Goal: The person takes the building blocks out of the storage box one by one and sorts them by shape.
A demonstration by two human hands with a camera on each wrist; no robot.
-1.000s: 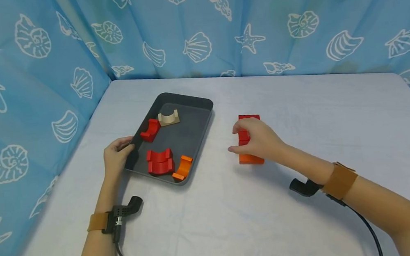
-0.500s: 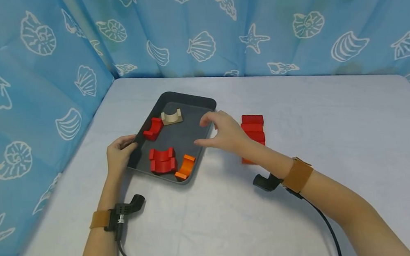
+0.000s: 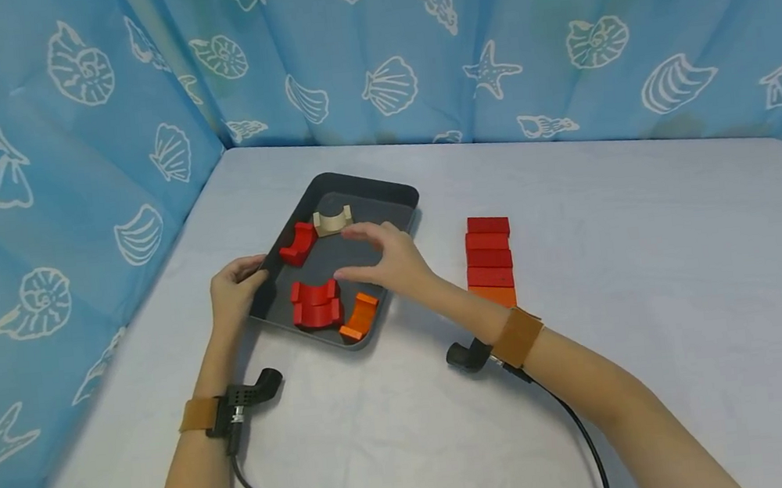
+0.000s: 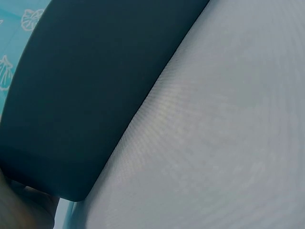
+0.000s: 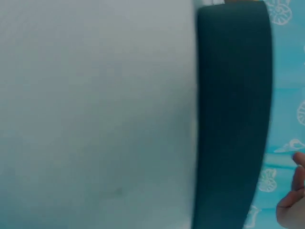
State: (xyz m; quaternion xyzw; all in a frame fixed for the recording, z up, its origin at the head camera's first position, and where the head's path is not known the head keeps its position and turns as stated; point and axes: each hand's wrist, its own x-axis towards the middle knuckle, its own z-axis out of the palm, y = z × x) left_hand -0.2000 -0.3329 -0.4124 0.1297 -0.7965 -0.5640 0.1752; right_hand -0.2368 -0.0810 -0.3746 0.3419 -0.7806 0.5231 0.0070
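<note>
A dark tray (image 3: 396, 194) lies on the white table and holds a beige arch block (image 3: 332, 221), a red arch block (image 3: 297, 244), two red arch blocks side by side (image 3: 315, 304) and an orange arch block (image 3: 359, 315). My left hand (image 3: 236, 286) grips the tray's left rim. My right hand (image 3: 381, 258) hovers over the tray's middle with fingers relaxed and spread, holding nothing. A row of red blocks ending in an orange one (image 3: 489, 260) lies on the table right of the tray. The left wrist view shows the tray's outer wall (image 4: 86, 95); the right wrist view shows it too (image 5: 233, 119).
Blue shell-print curtains (image 3: 71, 149) close off the back and left sides. The white tablecloth (image 3: 646, 251) stretches bare to the right of the block row. Cables run from both wrist cameras toward the near table edge.
My right hand left the block row on the table and moved left, over the tray. The left hand kept its hold on the tray rim.
</note>
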